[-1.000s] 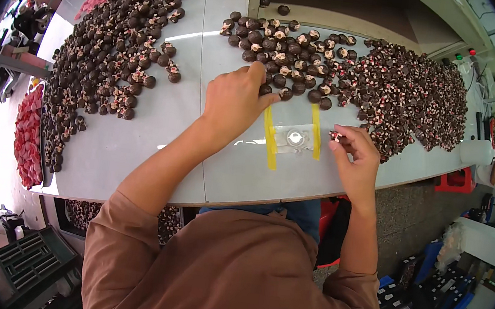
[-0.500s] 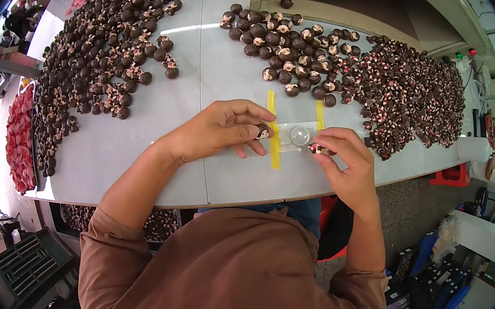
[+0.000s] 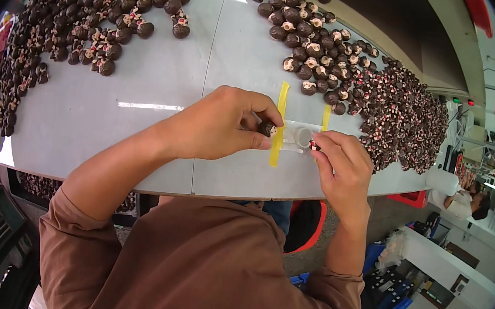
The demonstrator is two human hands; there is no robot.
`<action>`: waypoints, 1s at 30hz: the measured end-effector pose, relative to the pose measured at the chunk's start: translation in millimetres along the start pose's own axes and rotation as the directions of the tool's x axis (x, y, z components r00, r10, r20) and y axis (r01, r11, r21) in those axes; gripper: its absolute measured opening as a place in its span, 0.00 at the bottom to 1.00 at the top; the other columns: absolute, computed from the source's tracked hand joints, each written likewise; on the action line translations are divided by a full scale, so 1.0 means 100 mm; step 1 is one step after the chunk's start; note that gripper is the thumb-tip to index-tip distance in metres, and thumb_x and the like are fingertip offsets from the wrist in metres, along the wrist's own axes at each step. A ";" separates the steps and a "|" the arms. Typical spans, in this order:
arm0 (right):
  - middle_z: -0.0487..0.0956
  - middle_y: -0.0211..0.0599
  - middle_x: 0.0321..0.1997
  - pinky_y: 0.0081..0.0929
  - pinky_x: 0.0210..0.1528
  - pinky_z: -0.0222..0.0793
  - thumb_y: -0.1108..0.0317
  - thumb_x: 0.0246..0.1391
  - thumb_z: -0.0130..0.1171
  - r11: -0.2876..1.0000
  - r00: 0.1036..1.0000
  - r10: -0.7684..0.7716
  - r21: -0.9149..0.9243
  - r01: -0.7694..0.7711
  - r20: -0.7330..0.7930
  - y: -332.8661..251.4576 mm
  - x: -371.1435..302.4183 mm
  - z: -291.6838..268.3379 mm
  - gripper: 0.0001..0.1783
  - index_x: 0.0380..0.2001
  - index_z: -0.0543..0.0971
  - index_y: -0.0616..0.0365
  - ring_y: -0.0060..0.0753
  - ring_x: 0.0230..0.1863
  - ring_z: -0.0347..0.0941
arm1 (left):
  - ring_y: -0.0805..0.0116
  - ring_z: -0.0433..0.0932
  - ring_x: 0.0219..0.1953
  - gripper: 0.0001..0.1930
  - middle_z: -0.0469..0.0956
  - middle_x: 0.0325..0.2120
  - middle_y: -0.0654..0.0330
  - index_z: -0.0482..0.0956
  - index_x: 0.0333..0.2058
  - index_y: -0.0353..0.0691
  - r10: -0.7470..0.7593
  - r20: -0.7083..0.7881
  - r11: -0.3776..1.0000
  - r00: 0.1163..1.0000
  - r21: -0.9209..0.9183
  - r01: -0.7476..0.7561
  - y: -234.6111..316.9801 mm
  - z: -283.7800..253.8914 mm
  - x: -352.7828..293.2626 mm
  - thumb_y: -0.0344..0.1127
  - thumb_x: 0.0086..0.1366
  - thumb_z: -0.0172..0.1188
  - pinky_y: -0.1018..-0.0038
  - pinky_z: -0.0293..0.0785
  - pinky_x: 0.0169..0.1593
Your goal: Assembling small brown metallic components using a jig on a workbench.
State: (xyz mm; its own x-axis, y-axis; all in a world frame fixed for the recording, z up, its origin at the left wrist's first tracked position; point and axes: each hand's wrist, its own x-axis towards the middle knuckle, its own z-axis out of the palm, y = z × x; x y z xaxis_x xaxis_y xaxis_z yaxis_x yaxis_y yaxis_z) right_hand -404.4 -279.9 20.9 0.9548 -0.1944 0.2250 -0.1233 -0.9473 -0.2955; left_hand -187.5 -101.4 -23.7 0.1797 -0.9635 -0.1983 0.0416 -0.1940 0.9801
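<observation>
My left hand point(image 3: 220, 124) pinches a small dark-brown doll head point(image 3: 267, 129) with a pale face between thumb and fingertips. It is just by the left strip of yellow tape point(image 3: 283, 94) on the table. To the right, my right hand point(image 3: 344, 165) holds a small dark piece with red and white parts point(image 3: 314, 145), like a tiny doll body, in its fingertips. Between the hands sits a small round clear dish point(image 3: 303, 137) on a patch of clear tape point(image 3: 290, 141). What the dish contains is too small to tell.
Brown round doll heads with pale parts point(image 3: 101, 22) spread over the left of the grey table point(image 3: 158, 132). More heads point(image 3: 303, 39) lie at the back. A heap of small dark red-and-white pieces point(image 3: 410, 121) covers the right. An open box-like shelf point(image 3: 372, 22) stands behind.
My left fingers, looser and more spread before, have closed in on the doll head. My right hand stays beside the dish with its piece. The whole view has shifted and turned.
</observation>
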 end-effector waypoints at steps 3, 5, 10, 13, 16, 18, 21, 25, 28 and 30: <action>0.85 0.39 0.43 0.38 0.41 0.78 0.78 0.47 0.74 0.998 0.999 -0.036 -0.046 0.037 0.018 -0.02 0.03 -0.02 0.17 0.43 0.87 0.61 0.44 0.40 0.81 | 0.70 0.83 0.37 0.16 0.84 0.42 0.54 0.85 0.49 0.34 0.054 -0.017 0.993 0.998 0.101 -0.052 0.04 0.01 -0.02 0.26 0.62 0.75 0.71 0.81 0.43; 0.85 0.38 0.43 0.38 0.41 0.77 0.78 0.47 0.74 0.997 0.999 -0.040 -0.058 0.042 0.031 -0.04 0.06 -0.02 0.17 0.43 0.87 0.60 0.44 0.40 0.81 | 0.73 0.82 0.38 0.18 0.83 0.40 0.58 0.85 0.50 0.36 0.082 -0.013 0.984 0.997 0.162 -0.079 0.04 0.02 -0.03 0.25 0.62 0.75 0.72 0.80 0.42; 0.84 0.37 0.42 0.38 0.41 0.77 0.77 0.46 0.74 0.993 0.996 -0.060 -0.099 0.066 0.059 -0.06 0.10 -0.03 0.17 0.42 0.87 0.60 0.43 0.39 0.80 | 0.67 0.85 0.39 0.18 0.83 0.40 0.55 0.83 0.49 0.32 0.152 -0.026 0.973 0.988 0.177 -0.145 -0.01 0.06 -0.03 0.24 0.60 0.75 0.71 0.87 0.44; 0.84 0.36 0.42 0.38 0.40 0.76 0.78 0.46 0.74 0.991 0.996 -0.048 -0.117 0.057 0.081 -0.08 0.13 -0.04 0.17 0.42 0.87 0.60 0.43 0.40 0.80 | 0.65 0.86 0.40 0.18 0.83 0.40 0.54 0.83 0.48 0.31 0.172 -0.036 0.968 0.984 0.192 -0.163 -0.03 0.08 -0.03 0.23 0.60 0.75 0.71 0.88 0.44; 0.84 0.36 0.42 0.38 0.40 0.76 0.78 0.46 0.73 0.990 0.994 -0.063 -0.122 0.073 0.090 -0.08 0.14 -0.03 0.17 0.42 0.86 0.60 0.43 0.39 0.79 | 0.66 0.86 0.39 0.18 0.84 0.40 0.53 0.83 0.49 0.31 0.177 -0.035 0.959 0.983 0.230 -0.165 -0.03 0.08 -0.03 0.24 0.60 0.76 0.70 0.87 0.43; 0.83 0.36 0.41 0.39 0.40 0.75 0.78 0.46 0.73 0.989 0.993 -0.060 -0.126 0.072 0.097 -0.09 0.15 -0.04 0.17 0.42 0.86 0.60 0.43 0.39 0.79 | 0.67 0.86 0.38 0.18 0.85 0.40 0.53 0.83 0.49 0.32 0.183 -0.024 0.959 0.983 0.227 -0.173 -0.03 0.07 -0.03 0.25 0.60 0.76 0.70 0.85 0.42; 0.83 0.37 0.41 0.40 0.39 0.75 0.78 0.46 0.73 0.994 0.996 -0.041 -0.102 0.048 0.074 -0.10 0.12 -0.06 0.17 0.42 0.86 0.60 0.44 0.38 0.78 | 0.68 0.85 0.36 0.19 0.85 0.39 0.54 0.83 0.49 0.31 0.174 -0.028 0.960 0.984 0.228 -0.163 -0.04 0.08 -0.03 0.27 0.60 0.77 0.70 0.83 0.41; 0.83 0.38 0.41 0.39 0.40 0.75 0.79 0.45 0.74 0.998 0.998 -0.016 -0.061 0.019 0.063 -0.13 0.07 -0.10 0.17 0.42 0.86 0.60 0.45 0.39 0.79 | 0.72 0.85 0.37 0.19 0.86 0.38 0.55 0.82 0.50 0.30 0.088 -0.015 0.976 0.996 0.203 -0.083 0.00 0.09 -0.04 0.26 0.61 0.76 0.72 0.83 0.44; 0.85 0.41 0.42 0.36 0.44 0.77 0.81 0.45 0.74 0.992 0.998 0.032 0.120 -0.024 -0.060 -0.17 -0.01 -0.04 0.18 0.42 0.86 0.62 0.45 0.42 0.81 | 0.74 0.85 0.40 0.19 0.86 0.39 0.56 0.81 0.51 0.29 -0.083 0.029 0.994 0.996 -0.062 0.085 0.01 0.12 -0.03 0.24 0.63 0.75 0.74 0.84 0.47; 0.87 0.44 0.44 0.35 0.47 0.79 0.82 0.46 0.74 0.922 0.983 0.121 0.383 -0.061 -0.135 -0.26 -0.05 0.03 0.17 0.42 0.85 0.64 0.44 0.45 0.83 | 0.75 0.84 0.41 0.19 0.86 0.39 0.56 0.80 0.52 0.29 -0.109 0.058 0.988 0.992 -0.100 0.114 0.03 0.14 -0.02 0.23 0.64 0.74 0.75 0.84 0.48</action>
State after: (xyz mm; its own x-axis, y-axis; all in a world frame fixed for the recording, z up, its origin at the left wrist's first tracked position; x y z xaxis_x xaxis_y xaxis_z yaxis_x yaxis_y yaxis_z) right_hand -405.0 -253.8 24.8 0.8875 -0.3401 0.3109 -0.0679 -0.7638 -0.6418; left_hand -201.1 -102.1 -20.4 0.1171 -0.9457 -0.3031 0.1598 -0.2833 0.9456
